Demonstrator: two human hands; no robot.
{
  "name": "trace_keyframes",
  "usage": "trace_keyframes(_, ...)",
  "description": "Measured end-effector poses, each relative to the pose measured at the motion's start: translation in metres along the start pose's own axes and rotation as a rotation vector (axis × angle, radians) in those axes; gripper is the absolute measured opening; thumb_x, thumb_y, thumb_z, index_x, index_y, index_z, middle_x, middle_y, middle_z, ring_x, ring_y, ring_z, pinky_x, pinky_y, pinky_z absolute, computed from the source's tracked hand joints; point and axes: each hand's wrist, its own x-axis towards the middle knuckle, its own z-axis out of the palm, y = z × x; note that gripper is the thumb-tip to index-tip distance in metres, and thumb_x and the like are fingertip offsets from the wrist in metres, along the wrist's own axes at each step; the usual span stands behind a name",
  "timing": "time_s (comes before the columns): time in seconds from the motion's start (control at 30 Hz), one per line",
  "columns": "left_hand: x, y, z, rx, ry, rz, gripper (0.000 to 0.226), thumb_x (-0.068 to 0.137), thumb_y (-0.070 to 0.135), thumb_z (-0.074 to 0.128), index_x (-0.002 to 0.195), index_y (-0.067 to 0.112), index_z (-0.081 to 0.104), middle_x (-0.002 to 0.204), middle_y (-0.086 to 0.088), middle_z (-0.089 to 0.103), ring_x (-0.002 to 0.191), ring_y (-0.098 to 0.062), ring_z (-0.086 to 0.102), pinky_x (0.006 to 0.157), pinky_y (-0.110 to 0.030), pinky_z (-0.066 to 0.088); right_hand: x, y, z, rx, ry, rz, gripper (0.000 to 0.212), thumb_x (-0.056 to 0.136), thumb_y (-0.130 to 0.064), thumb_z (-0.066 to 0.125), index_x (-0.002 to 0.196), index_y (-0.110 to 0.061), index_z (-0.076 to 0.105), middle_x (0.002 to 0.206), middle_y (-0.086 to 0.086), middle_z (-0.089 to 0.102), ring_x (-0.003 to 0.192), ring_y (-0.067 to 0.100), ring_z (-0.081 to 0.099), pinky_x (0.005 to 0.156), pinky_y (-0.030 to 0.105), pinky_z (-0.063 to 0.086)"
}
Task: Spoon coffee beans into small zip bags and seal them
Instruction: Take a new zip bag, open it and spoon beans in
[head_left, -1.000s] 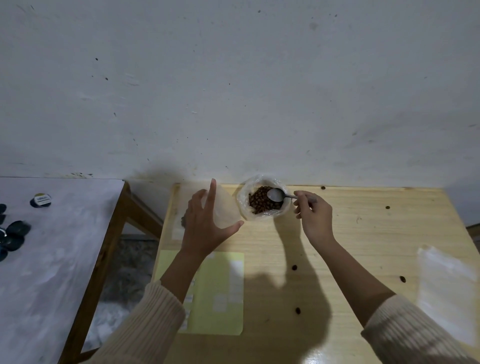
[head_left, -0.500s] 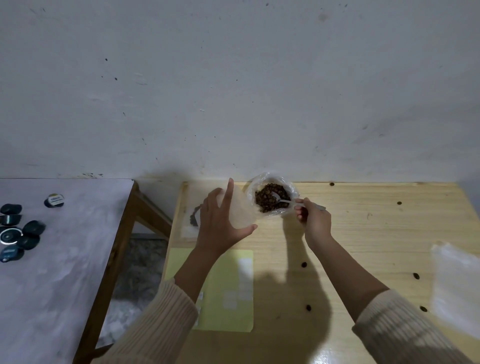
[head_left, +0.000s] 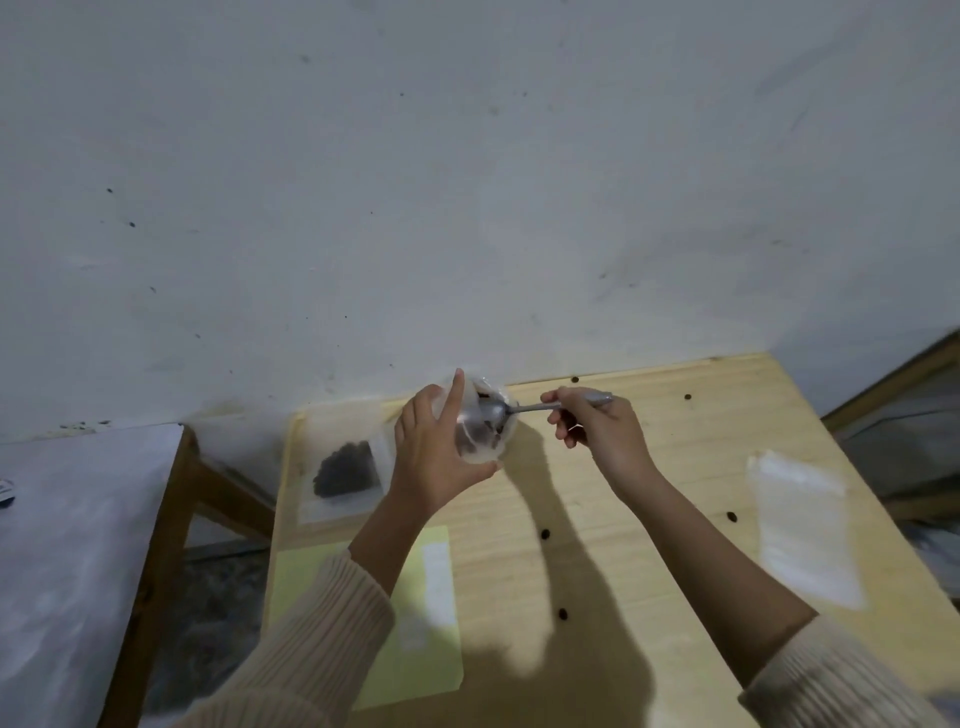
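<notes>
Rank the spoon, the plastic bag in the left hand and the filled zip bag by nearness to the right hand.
1. The spoon, gripped in the right hand.
2. The plastic bag, held by the left hand at the spoon's bowl.
3. The filled zip bag, lying flat, farthest left.

place: bare indoor room | signs: marked white wall (head_left: 467, 182), wooden table (head_left: 701, 467)

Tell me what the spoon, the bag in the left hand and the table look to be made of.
Spoon: likely metal, grey with a dull shine on bowl and handle. Bag: thin, clear-to-milky plastic film; dark beans show through it, and it creases in the left hand. Table: pale wood, matte and possibly unvarnished, with straight grain lines visible.
</notes>
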Motion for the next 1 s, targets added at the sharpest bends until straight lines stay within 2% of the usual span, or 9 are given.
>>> trace_keyframes(0.1,-0.004,-0.005,-0.001,0.006,0.006,0.009,0.118,0.061,0.062,0.074,0.149,0.029,0.002,0.143,-0.008,0.025,0.131,-0.020,0.021,0.104,-0.032,0.022,0.001,0.005,-0.007,0.018,0.112,-0.024,0.024,0.094,-0.008,0.048,0.090,0.005,0.067,0.063,0.009,0.055,0.047,0.009,0.050,0.045,0.018,0.040)
trace_keyframes(0.27,-0.015,-0.039,-0.006,0.099,0.138,0.006,0.120,0.044,0.064,0.076,0.144,0.014,0.032,0.116,-0.020,0.051,0.106,-0.032,0.051,0.085,-0.041,0.044,0.008,0.029,0.003,-0.058,0.165,-0.036,0.020,0.094,-0.011,0.052,0.093,-0.001,0.069,0.067,0.006,0.059,0.052,0.011,0.055,0.050,0.019,0.047)
trace_keyframes(0.37,-0.024,-0.052,-0.014,0.130,0.109,-0.069,0.121,0.047,0.061,0.079,0.146,0.020,0.025,0.124,-0.018,0.045,0.115,-0.032,0.044,0.093,-0.044,0.040,0.014,0.052,0.020,-0.250,0.135,-0.089,0.017,0.093,-0.017,0.054,0.095,-0.013,0.070,0.076,0.001,0.062,0.058,0.008,0.058,0.059,0.026,0.054)
trace_keyframes(0.47,-0.035,-0.066,-0.018,0.103,0.093,-0.112,0.118,0.051,0.067,0.068,0.148,0.028,0.013,0.134,-0.013,0.033,0.124,-0.028,0.031,0.101,-0.044,0.032,0.021,0.072,0.034,-0.317,0.128,-0.087,0.020,0.094,-0.018,0.052,0.096,-0.010,0.070,0.077,0.003,0.060,0.064,0.018,0.059,0.065,0.037,0.054)
trace_keyframes(0.57,-0.044,-0.076,-0.023,0.063,0.082,-0.163,0.114,0.051,0.072,0.054,0.148,0.032,0.007,0.136,-0.011,0.029,0.127,-0.025,0.026,0.104,-0.042,0.027,0.026,0.085,0.044,-0.174,0.185,0.054,0.024,0.094,-0.014,0.051,0.083,-0.002,0.068,0.062,0.005,0.057,0.057,0.020,0.052,0.063,0.039,0.049)
trace_keyframes(0.67,-0.050,-0.080,-0.022,0.037,0.075,-0.180,0.117,0.055,0.066,0.068,0.148,0.033,0.005,0.139,-0.010,0.026,0.129,-0.022,0.022,0.106,-0.041,0.024,0.029,0.092,0.049,-0.009,0.228,0.241,0.022,0.092,-0.010,0.050,0.090,0.000,0.070,0.059,0.006,0.057,0.054,0.015,0.051,0.057,0.026,0.045)
trace_keyframes(0.73,-0.051,-0.079,-0.019,0.028,0.083,-0.173,0.118,0.057,0.058,0.077,0.148,0.032,0.006,0.140,-0.010,0.026,0.129,-0.022,0.021,0.106,-0.039,0.023,0.033,0.095,0.049,0.066,0.242,0.328,0.023,0.092,-0.012,0.051,0.084,-0.004,0.071,0.059,0.006,0.056,0.053,0.013,0.049,0.052,0.021,0.041)
trace_keyframes(0.87,-0.049,-0.077,-0.012,0.061,0.106,-0.142,0.120,0.054,0.059,0.077,0.146,0.034,0.005,0.135,-0.011,0.031,0.127,-0.025,0.027,0.103,-0.040,0.028,0.039,0.095,0.047,0.184,0.256,0.371,0.026,0.095,-0.014,0.047,0.088,-0.001,0.069,0.063,0.006,0.056,0.052,0.011,0.047,0.050,0.019,0.037)
trace_keyframes(1.0,-0.043,-0.071,-0.009,0.096,0.132,-0.115,0.121,0.048,0.059,0.080,0.144,0.032,0.011,0.129,-0.013,0.038,0.120,-0.030,0.038,0.098,-0.042,0.036,0.033,0.078,0.041,0.233,0.250,0.316,0.028,0.094,-0.011,0.046,0.076,-0.007,0.066,0.060,0.005,0.058,0.051,0.010,0.046,0.049,0.018,0.037)
